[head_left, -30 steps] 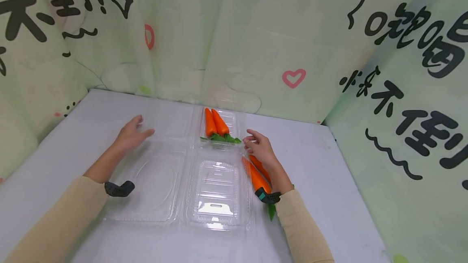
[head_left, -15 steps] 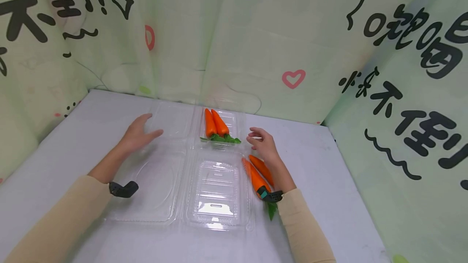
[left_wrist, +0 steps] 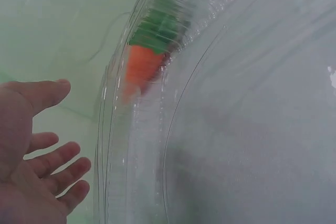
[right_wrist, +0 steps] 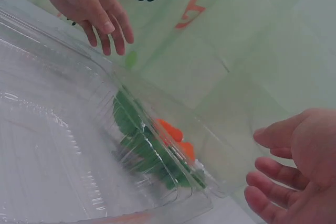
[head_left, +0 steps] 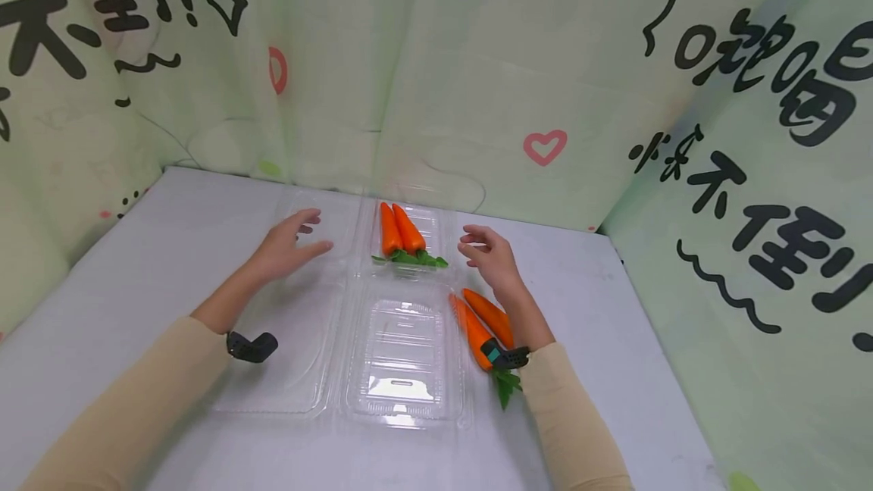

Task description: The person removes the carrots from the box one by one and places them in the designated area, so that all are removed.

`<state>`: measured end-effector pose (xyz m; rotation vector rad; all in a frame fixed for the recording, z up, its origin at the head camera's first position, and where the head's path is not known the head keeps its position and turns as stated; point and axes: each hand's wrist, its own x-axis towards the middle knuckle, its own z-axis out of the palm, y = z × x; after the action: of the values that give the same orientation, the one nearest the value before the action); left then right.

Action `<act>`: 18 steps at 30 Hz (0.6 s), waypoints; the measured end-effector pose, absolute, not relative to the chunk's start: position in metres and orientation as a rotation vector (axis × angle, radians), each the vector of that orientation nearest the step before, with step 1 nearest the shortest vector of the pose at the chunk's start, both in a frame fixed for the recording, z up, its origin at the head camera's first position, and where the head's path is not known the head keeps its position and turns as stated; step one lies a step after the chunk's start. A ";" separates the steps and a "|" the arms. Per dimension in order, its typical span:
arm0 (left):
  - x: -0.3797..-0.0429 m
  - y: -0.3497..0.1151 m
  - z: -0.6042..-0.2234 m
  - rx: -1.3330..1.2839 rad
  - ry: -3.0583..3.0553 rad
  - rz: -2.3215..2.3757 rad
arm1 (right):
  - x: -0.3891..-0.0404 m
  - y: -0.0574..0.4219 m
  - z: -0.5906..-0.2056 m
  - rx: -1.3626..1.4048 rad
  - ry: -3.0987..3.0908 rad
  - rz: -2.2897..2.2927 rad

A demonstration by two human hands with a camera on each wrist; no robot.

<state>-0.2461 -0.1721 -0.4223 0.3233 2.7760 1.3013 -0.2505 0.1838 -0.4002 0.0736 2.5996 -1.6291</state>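
Observation:
In the head view, two orange toy-like carrots (head_left: 399,232) with green leaves lie in the far clear plastic box (head_left: 433,227). My left hand (head_left: 286,245) hovers over that box's clear lid area on the left, thumb and fingers apart, holding nothing. Just right of the far box is my right hand (head_left: 492,258), fingers loosely bent and nothing between them. Below the right hand, two more carrots (head_left: 472,330) lie beside the near clear plastic box (head_left: 406,347), partly covered by the wrist. Through the plastic, the left wrist view shows a blurred carrot (left_wrist: 144,66).
The near box's clear lid (head_left: 286,354) lies opened flat to its left. All stands on a white table (head_left: 586,370). A pale green curtain (head_left: 464,59) with printed writing closes off the back and sides.
My left hand has moved right, toward the far box. My right hand has risen slightly away from the carrots on the table. The boxes and carrots stay in place.

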 end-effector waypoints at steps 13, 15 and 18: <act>-0.256 -0.147 -0.426 0.377 2.695 1.247 | -0.256 0.170 -0.392 -0.045 2.553 -1.627; -0.257 -0.143 -0.426 0.370 2.689 1.233 | -0.256 0.168 -0.392 -0.052 2.562 -1.613; -0.258 -0.137 -0.428 0.349 2.672 1.214 | -0.257 0.165 -0.393 -0.061 2.565 -1.609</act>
<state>-0.2585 -0.1370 -0.4280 0.3486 2.6719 1.2145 -0.2571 0.1653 -0.3935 -0.0612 2.5654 -1.6090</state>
